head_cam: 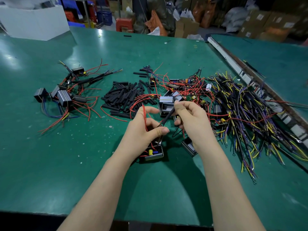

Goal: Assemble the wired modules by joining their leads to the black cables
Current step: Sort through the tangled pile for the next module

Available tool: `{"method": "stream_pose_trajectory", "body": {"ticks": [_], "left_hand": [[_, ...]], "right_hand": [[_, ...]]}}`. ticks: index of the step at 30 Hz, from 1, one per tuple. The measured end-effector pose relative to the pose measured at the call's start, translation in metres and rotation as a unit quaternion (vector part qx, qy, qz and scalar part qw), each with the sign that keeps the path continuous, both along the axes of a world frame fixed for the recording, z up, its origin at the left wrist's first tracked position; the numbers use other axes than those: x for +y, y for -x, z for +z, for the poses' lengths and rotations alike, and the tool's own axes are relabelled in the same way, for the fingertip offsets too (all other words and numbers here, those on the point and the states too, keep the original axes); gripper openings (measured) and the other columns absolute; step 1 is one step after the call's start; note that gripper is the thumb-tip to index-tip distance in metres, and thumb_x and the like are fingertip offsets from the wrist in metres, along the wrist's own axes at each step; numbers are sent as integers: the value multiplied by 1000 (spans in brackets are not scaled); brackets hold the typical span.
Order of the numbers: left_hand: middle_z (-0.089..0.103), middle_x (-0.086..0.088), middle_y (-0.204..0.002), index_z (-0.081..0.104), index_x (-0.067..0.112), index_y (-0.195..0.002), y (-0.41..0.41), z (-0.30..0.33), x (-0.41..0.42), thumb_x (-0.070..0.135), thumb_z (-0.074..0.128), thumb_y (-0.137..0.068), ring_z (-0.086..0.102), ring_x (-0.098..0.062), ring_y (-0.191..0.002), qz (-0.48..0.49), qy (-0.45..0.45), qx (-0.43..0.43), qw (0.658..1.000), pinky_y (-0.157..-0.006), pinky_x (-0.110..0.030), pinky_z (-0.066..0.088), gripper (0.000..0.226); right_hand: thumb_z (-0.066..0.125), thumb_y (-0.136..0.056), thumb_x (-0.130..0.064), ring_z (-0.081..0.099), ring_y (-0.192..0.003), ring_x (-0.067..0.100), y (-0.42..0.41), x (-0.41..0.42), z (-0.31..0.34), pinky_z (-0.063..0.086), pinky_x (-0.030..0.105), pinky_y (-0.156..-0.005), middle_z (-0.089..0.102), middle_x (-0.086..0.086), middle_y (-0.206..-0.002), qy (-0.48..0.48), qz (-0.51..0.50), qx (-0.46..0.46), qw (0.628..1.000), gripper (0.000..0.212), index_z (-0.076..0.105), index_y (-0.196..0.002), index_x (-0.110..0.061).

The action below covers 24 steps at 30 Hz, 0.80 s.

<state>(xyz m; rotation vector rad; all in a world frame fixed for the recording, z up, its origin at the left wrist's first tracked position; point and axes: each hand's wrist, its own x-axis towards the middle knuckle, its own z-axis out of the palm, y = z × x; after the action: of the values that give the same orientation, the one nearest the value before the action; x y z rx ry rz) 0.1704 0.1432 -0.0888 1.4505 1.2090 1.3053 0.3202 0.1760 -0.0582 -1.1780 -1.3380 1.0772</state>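
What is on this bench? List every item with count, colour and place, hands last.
green work table: one, green, under everything.
short black sleeve tubes: a pile, too many to count, black, centre.
finished modules with red leads: a cluster, grey and black, left.
loose circuit boards and grey cases: a heap, count unclear, tangled in red wire, centre right.
multi-wire black cables: a large pile, black with yellow, blue and purple cores, right.
open grey module with yellow component: one, near centre, below the left hand.
white box: one, far left.
left hand: pinches a red lead.
right hand: holds a black tube.
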Motion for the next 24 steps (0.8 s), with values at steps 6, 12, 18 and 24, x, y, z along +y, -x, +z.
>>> {"method": "stream_pose_trajectory", "body": {"ticks": [6, 12, 18, 24], "left_hand": [[61, 12, -63, 47, 37, -98, -4, 2, 0, 20, 80, -74, 54, -11, -62, 14, -14, 31, 999, -66, -32, 43, 44], [68, 11, -73, 55, 31, -108, -3, 5, -5, 15, 75, -80, 60, -6, -72, -50, 11, 27, 998, -76, -23, 47, 38], [68, 14, -78, 61, 30, -93, -2, 6, -7, 29, 80, -68, 63, -6, -85, -51, 35, 52, 997, -89, -31, 46, 32], [66, 19, -74, 62, 38, -81, -8, 3, -4, 19, 75, -79, 59, 7, -75, 44, -40, 144, 988, -78, -13, 42, 23]], "right_hand": [[62, -93, -13, 58, -54, 5, 4, -5, 4, 46, 17, -53, 71, -6, -72, -20, 76, 28, 997, 11, 53, -95, -19], [56, -96, -11, 51, -51, 0, 2, -2, 2, 44, 15, -54, 65, -7, -70, -23, 16, 35, 999, 10, 52, -93, -20], [58, -96, -17, 52, -58, -5, -3, 4, -2, 40, 20, -65, 65, -9, -73, -57, -43, 22, 997, 9, 53, -94, -24], [60, -94, -15, 60, -71, 1, 0, 5, -3, 45, 15, -72, 66, -7, -79, -89, -76, 30, 993, 13, 52, -93, -25]]}}
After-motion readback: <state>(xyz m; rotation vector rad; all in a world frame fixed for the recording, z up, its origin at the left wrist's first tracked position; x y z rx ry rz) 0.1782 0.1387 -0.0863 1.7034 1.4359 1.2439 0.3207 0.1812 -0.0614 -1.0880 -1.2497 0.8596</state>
